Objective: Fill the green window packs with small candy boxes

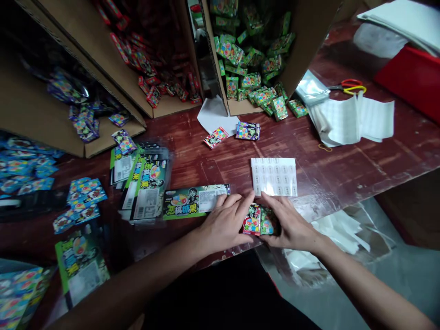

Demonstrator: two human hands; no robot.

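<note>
At the table's front edge my hands press two small candy boxes together side by side. My left hand point(225, 220) is closed on the outer side of the red candy box point(252, 220). Thumb and fingers of my right hand point(292, 223) grip the green candy box point(267, 221) from the other side. Just beyond my fingertips lies a sheet of round stickers point(274, 176). Left of my left hand is a flat printed candy pouch point(184, 202), its right end partly under my fingers. Farther back, a loose red box point(216, 137) and some purple boxes point(248, 131) lie on the table.
Open cartons hold purple boxes point(84, 120), red boxes point(154, 87) and green boxes point(252, 80). More pouches point(149, 183) and blue packets point(85, 192) lie left. Scissors point(350, 86) and white sheets point(357, 119) are at right. A plastic bag point(337, 233) hangs below the edge.
</note>
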